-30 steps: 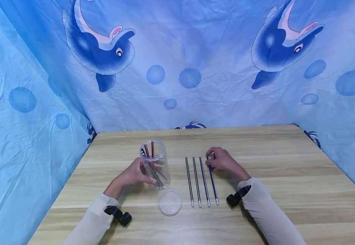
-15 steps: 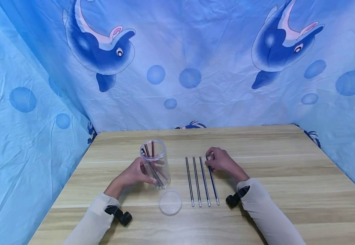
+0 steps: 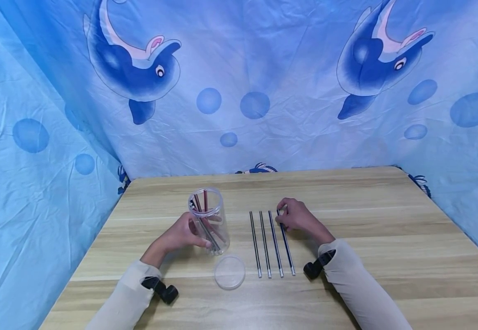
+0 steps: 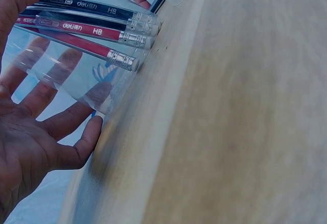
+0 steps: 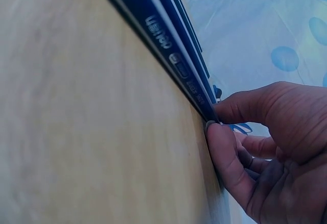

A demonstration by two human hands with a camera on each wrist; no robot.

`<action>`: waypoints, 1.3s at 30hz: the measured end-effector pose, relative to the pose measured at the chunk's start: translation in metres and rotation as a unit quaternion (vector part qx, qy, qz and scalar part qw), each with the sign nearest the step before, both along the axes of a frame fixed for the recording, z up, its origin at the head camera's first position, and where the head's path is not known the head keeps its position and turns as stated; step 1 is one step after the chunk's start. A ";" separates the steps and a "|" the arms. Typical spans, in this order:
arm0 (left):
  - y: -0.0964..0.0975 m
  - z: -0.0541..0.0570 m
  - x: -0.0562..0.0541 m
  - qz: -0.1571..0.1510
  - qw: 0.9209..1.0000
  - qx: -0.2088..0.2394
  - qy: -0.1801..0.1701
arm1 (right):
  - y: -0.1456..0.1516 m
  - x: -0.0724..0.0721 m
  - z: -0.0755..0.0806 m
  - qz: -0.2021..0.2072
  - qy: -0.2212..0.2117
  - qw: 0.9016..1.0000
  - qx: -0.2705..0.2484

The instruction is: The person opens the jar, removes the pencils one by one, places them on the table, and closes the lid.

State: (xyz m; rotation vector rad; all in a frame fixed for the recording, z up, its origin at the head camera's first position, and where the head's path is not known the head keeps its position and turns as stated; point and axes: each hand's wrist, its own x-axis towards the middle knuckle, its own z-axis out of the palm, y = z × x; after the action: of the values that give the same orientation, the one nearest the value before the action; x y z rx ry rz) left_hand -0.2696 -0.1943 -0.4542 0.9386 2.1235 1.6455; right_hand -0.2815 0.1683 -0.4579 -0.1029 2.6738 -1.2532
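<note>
My left hand holds a clear plastic jar from its left side, fingers round behind the wall. Inside the jar lean several red and black pencils, their eraser ends at the bottom in the left wrist view. On the table to the right, dark pencils lie in a near-parallel row, eraser ends toward me. At the far end of the rightmost pencil, my right hand pinches the tip between thumb and finger. The right wrist view shows this dark pencil close up, lying along the wood.
A round clear lid lies flat in front of the jar. The other pencils in the row, such as the leftmost pencil, are set slightly apart. Behind the wooden table hangs a blue dolphin-print curtain.
My right hand and the far end of the pinched pencil have shifted very slightly left. The left hand and the jar have stayed in place.
</note>
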 end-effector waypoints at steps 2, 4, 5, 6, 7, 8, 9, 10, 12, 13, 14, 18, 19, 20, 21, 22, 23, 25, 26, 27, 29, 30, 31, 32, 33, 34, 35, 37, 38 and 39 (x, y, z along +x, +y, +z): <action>0.000 0.000 0.000 0.004 1.000 -0.006 -0.002 | 0.000 0.000 0.000 0.000 0.003 1.000 0.005; 0.000 0.000 0.000 0.007 1.000 -0.008 -0.003 | -0.001 0.000 0.000 -0.001 0.004 1.000 0.008; 0.000 0.000 0.000 0.008 1.000 -0.008 -0.003 | -0.001 0.000 -0.001 -0.002 0.004 1.000 0.009; 0.000 0.000 0.000 0.008 1.000 -0.008 -0.004 | -0.001 0.000 -0.001 -0.003 0.004 1.000 0.009; 0.000 -0.001 0.000 0.008 1.000 -0.006 -0.005 | -0.001 0.000 -0.001 -0.003 0.004 1.000 0.010; 0.000 -0.001 0.000 0.007 1.000 -0.004 -0.005 | 0.000 0.000 -0.001 -0.002 0.004 1.000 0.010; 0.000 -0.001 0.000 0.005 1.000 -0.003 -0.005 | 0.000 0.000 -0.002 -0.002 0.003 1.000 0.010; -0.001 -0.001 -0.001 0.003 1.000 -0.001 -0.004 | 0.000 0.000 -0.001 -0.001 0.004 1.000 0.010; 0.000 -0.001 -0.001 -0.001 1.000 0.002 -0.002 | 0.000 0.000 -0.001 0.000 0.005 1.000 0.010; 0.000 -0.001 -0.001 -0.003 1.000 0.003 -0.001 | 0.000 0.000 -0.001 0.000 0.006 1.000 0.010; 0.000 -0.001 -0.001 -0.003 1.000 0.004 0.000 | 0.000 0.000 -0.001 -0.001 0.005 1.000 0.010; 0.000 -0.001 -0.001 -0.004 1.000 0.003 0.003 | -0.001 0.001 0.000 -0.005 0.004 1.000 0.011; 0.000 -0.001 -0.001 -0.003 1.000 0.001 0.002 | -0.001 0.001 0.000 -0.006 0.003 1.000 0.012; 0.000 -0.001 -0.001 -0.003 1.000 0.000 0.002 | -0.001 0.001 0.000 -0.006 0.002 1.000 0.012; 0.000 -0.001 -0.001 -0.004 1.000 0.000 0.002 | -0.001 0.001 0.000 -0.008 0.000 1.000 0.013; 0.000 -0.001 -0.001 -0.005 1.000 -0.001 0.002 | -0.001 0.001 0.000 -0.010 -0.002 1.000 0.013; -0.001 -0.001 -0.001 -0.006 1.000 -0.001 0.002 | -0.001 0.001 0.000 -0.011 -0.004 1.000 0.014; -0.001 -0.002 -0.001 -0.007 1.000 0.000 0.002 | -0.001 0.001 0.000 -0.014 -0.008 1.000 0.013; -0.001 -0.002 -0.001 -0.008 1.000 0.001 0.002 | -0.001 0.001 0.000 -0.016 -0.010 1.000 0.011; -0.001 -0.002 -0.001 -0.008 1.000 0.001 0.002 | -0.001 0.001 0.000 -0.017 -0.012 1.000 0.010; -0.001 -0.002 -0.001 -0.008 1.000 0.001 0.002 | -0.001 0.000 0.000 -0.019 -0.015 1.000 0.007; 0.000 -0.002 -0.001 -0.008 1.000 0.001 0.001 | 0.000 0.000 0.000 -0.020 -0.016 1.000 0.005; 0.000 -0.002 -0.001 -0.007 1.000 0.001 0.000 | 0.000 0.000 0.000 -0.020 -0.017 1.000 0.003; 0.000 -0.002 -0.001 -0.007 1.000 0.001 0.000 | 0.001 0.000 0.001 -0.022 -0.017 1.000 0.002; 0.000 -0.002 -0.001 -0.007 1.000 0.002 -0.001 | 0.001 -0.001 0.001 -0.024 -0.016 1.000 0.003; 0.000 -0.002 -0.001 -0.007 1.000 0.002 -0.001 | 0.002 -0.001 0.001 -0.026 -0.017 1.000 0.003; 0.000 -0.002 -0.001 -0.006 1.000 0.002 -0.001 | 0.003 -0.001 0.002 -0.028 -0.016 0.999 0.002; 0.000 -0.002 -0.001 -0.004 1.000 0.003 -0.001 | 0.003 0.000 0.004 -0.034 -0.008 0.999 0.001; 0.000 -0.002 -0.001 -0.003 1.000 0.002 -0.001 | 0.003 0.001 0.006 -0.037 -0.003 0.999 0.003; -0.001 -0.002 -0.001 -0.003 1.000 0.002 -0.001 | 0.003 0.003 0.009 -0.039 0.007 0.999 0.007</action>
State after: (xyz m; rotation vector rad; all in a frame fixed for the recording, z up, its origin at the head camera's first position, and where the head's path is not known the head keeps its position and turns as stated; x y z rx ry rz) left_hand -0.2704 -0.1949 -0.4565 0.9425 2.1146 1.6483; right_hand -0.2790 0.1714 -0.4492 -0.0057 2.7213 -1.2608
